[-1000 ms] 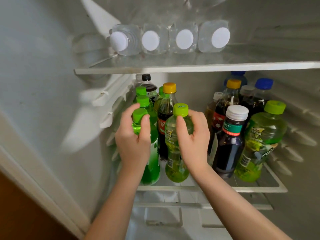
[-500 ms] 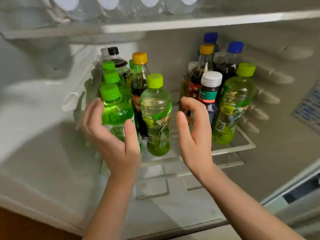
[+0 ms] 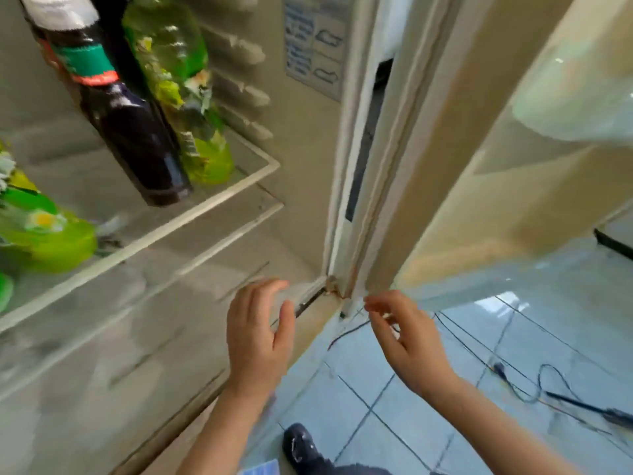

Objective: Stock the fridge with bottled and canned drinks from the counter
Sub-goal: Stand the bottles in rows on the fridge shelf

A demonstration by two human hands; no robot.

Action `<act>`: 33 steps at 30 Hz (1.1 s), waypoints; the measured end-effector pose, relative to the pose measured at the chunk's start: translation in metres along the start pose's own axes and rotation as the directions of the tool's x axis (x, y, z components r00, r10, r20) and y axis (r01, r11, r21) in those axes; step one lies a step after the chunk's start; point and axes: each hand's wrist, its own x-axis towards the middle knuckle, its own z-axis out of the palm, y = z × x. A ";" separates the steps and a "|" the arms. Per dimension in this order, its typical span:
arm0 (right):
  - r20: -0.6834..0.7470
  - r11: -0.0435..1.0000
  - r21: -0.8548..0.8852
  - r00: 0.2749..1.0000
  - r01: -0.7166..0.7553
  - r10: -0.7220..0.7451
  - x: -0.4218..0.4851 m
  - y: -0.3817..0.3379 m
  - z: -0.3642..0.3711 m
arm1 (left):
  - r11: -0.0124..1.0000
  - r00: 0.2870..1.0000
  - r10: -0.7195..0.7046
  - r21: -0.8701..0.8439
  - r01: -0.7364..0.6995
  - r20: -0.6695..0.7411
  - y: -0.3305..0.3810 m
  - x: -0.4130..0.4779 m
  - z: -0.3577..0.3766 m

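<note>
At the far left edge, the blurred base of a green bottle (image 3: pixel 44 238) stands on the fridge's glass shelf (image 3: pixel 191 216), close to its white front rim. Further right on the same shelf stands a dark bottle (image 3: pixel 137 142) with a white cap and a green band on its label. Just beside it, on the side nearer the fridge's right inner wall, is a yellow-green bottle (image 3: pixel 186 97), so 3 bottles show plainly, all inside the fridge. A pale blue sticker (image 3: pixel 313 46) sits high on that inner wall. Lower down, the left hand (image 3: pixel 257 337) hangs in front of the fridge's bottom right corner, empty, with its fingers loosely spread and the thumb apart. The right hand (image 3: pixel 407 344) is near it, apart from it, over the floor by the foot of the open door (image 3: pixel 496 149). It is also empty, with its fingers relaxed and slightly bent. Neither hand touches a bottle. Below the hands lies a pale blue tile floor (image 3: pixel 428 399). A dark shoe (image 3: pixel 303 443) shows at the bottom edge and black cables (image 3: pixel 548 382) trail across the tiles at the right.
</note>
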 end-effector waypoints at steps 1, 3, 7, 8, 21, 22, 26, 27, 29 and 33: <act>0.014 0.993 -0.037 0.993 -0.115 0.115 -0.022 0.020 -0.010 | 0.998 0.989 -0.059 -0.021 0.062 0.134 0.000 -0.013 0.019; 0.055 0.934 -0.117 0.937 -0.337 0.345 -0.071 0.058 -0.031 | 0.986 0.907 -0.150 -0.012 0.168 0.393 0.005 -0.043 0.056; 0.107 0.721 -0.279 0.725 -0.635 0.680 -0.195 0.120 -0.069 | 0.930 0.545 -0.306 0.122 0.347 0.780 0.030 -0.117 0.121; 0.101 0.658 -0.289 0.662 -0.695 0.743 -0.231 0.133 -0.077 | 0.924 0.457 -0.320 0.166 0.346 0.830 0.039 -0.139 0.135; 0.038 -0.100 0.143 -0.095 -0.985 0.995 -0.681 0.169 -0.128 | 0.948 -0.279 -0.317 0.310 -0.069 0.907 0.202 -0.441 0.206; 0.050 -0.146 0.189 -0.139 -0.971 0.989 -0.702 0.165 -0.126 | 0.955 -0.297 -0.294 0.268 -0.127 0.908 0.214 -0.452 0.209; 0.115 -0.295 0.278 -0.274 -0.914 0.955 -0.758 0.152 -0.112 | 0.930 -0.372 -0.257 0.124 -0.345 0.892 0.254 -0.481 0.231; 0.130 -0.324 0.311 -0.298 -0.893 0.946 -0.766 0.151 -0.109 | 0.918 -0.405 -0.268 0.104 -0.383 0.874 0.262 -0.485 0.240; 0.158 -0.388 0.368 -0.355 -0.845 0.921 -0.782 0.151 -0.106 | 0.894 -0.470 -0.325 0.104 -0.437 0.821 0.279 -0.497 0.261; 0.201 -0.482 0.513 -0.446 -0.710 0.872 -0.809 0.158 -0.118 | 0.870 -0.476 -0.410 0.178 -0.460 0.778 0.321 -0.521 0.316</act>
